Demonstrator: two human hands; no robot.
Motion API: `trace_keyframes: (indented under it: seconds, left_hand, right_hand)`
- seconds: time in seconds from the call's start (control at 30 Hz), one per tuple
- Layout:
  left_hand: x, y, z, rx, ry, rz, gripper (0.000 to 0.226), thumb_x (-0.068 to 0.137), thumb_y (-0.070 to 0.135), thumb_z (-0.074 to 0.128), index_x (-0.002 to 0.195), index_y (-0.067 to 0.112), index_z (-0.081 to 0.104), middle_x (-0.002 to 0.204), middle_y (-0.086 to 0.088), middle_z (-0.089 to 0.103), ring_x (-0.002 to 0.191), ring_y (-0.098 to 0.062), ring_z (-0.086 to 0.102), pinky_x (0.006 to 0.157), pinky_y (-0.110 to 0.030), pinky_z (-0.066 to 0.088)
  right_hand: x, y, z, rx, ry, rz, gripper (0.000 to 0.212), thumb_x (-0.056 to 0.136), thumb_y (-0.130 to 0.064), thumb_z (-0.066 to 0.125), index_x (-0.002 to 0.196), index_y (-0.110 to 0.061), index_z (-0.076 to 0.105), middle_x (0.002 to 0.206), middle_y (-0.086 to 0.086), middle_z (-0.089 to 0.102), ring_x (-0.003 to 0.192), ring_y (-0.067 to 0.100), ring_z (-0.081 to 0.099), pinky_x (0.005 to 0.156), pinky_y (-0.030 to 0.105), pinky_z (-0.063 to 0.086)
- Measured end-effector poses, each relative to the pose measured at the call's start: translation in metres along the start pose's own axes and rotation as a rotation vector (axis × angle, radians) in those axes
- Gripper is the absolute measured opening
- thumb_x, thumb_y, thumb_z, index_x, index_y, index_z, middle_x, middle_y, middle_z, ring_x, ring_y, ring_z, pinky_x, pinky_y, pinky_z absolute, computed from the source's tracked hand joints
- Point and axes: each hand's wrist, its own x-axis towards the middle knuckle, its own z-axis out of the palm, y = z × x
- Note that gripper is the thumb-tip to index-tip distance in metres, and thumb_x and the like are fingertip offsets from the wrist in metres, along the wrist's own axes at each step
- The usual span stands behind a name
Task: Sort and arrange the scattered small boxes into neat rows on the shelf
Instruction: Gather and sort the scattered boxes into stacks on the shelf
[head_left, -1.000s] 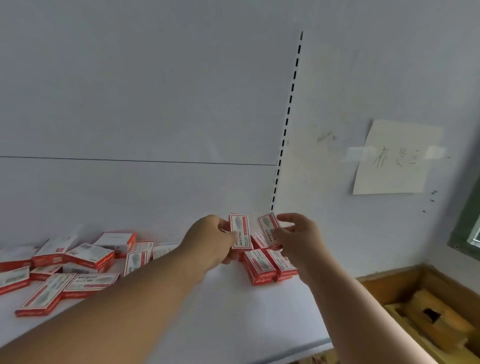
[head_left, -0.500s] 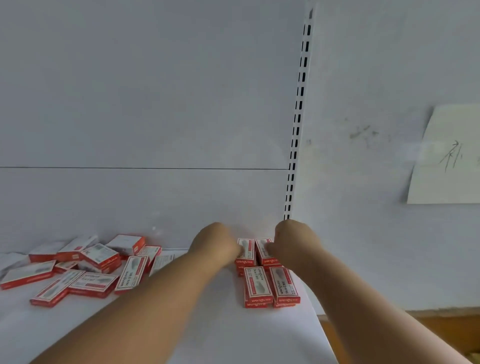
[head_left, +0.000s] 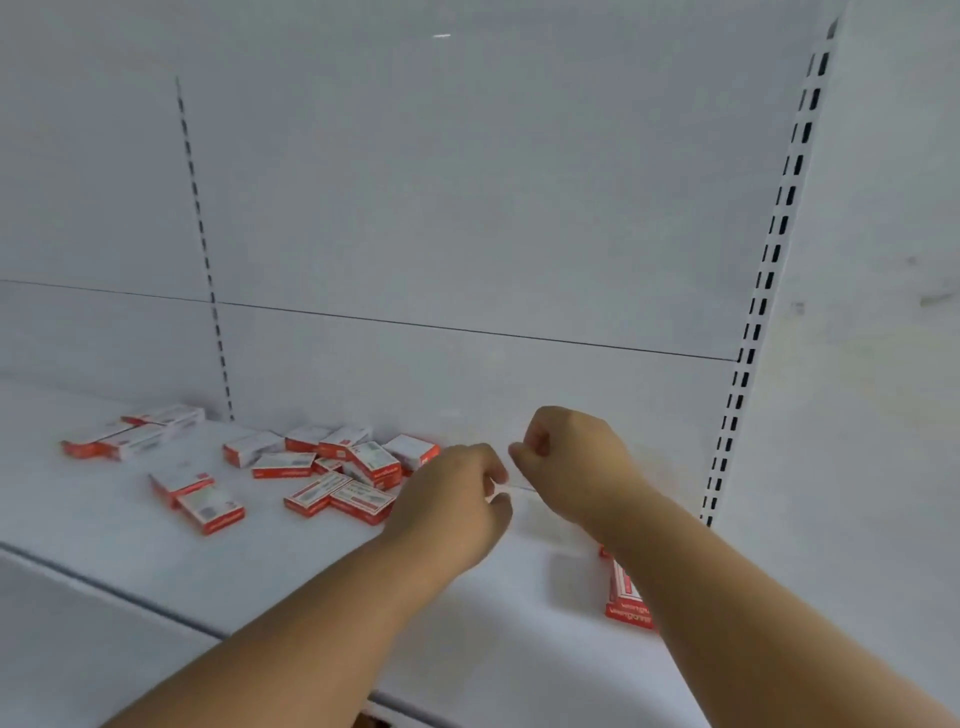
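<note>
Several small red-and-white boxes (head_left: 340, 475) lie scattered on the white shelf (head_left: 260, 561), left of centre, with a few more boxes (head_left: 132, 434) farther left. A neat group of boxes (head_left: 626, 597) sits at the shelf's right end, mostly hidden behind my right forearm. My left hand (head_left: 457, 499) hovers just right of the scattered pile, fingers loosely curled and a little apart, holding nothing. My right hand (head_left: 571, 457) is beside it, slightly higher, curled into a loose fist that holds no box.
A slotted upright (head_left: 763, 291) marks the shelf's right end, with a bare wall (head_left: 872, 364) beyond it. A second slotted strip (head_left: 205, 260) runs up the back panel at the left. The shelf's front edge (head_left: 104, 587) crosses the lower left.
Both hands have let go of the boxes set down at the right end and moved left toward the scattered pile. The view has swung left.
</note>
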Motion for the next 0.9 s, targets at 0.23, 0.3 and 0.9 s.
trace_keyframes:
  seconds: [0.23,0.3,0.9]
  left_hand:
    - [-0.003,-0.079,-0.046,0.059,-0.011,0.006,0.018,0.085,0.022,0.058,0.099,0.03,0.067,0.097,0.011,0.065,0.09,-0.011,0.062,0.075,-0.027,0.05]
    - [0.003,-0.105,-0.059,0.06,-0.032,0.009,0.02,0.083,0.018,0.058,0.096,0.03,0.066,0.097,0.012,0.064,0.088,-0.011,0.061,0.073,-0.026,0.05]
    - [0.109,-0.208,-0.079,0.346,-0.115,0.098,0.026,0.09,0.025,0.054,0.114,0.025,0.063,0.111,0.0,0.066,0.102,-0.023,0.056,0.085,-0.037,0.049]
  right_hand:
    - [0.023,-0.069,0.054,-0.024,-0.114,-0.095,0.017,0.087,-0.034,0.059,0.081,-0.019,0.058,0.081,-0.001,0.063,0.079,0.019,0.059,0.066,0.029,0.047]
    - [0.032,-0.085,0.069,-0.052,-0.111,-0.088,0.015,0.087,-0.033,0.059,0.083,-0.019,0.059,0.083,-0.001,0.064,0.082,0.02,0.059,0.068,0.03,0.048]
    - [0.096,-0.109,0.143,-0.383,-0.275,0.369,0.038,0.087,-0.022,0.056,0.125,-0.02,0.053,0.121,0.008,0.055,0.109,0.03,0.056,0.094,0.041,0.049]
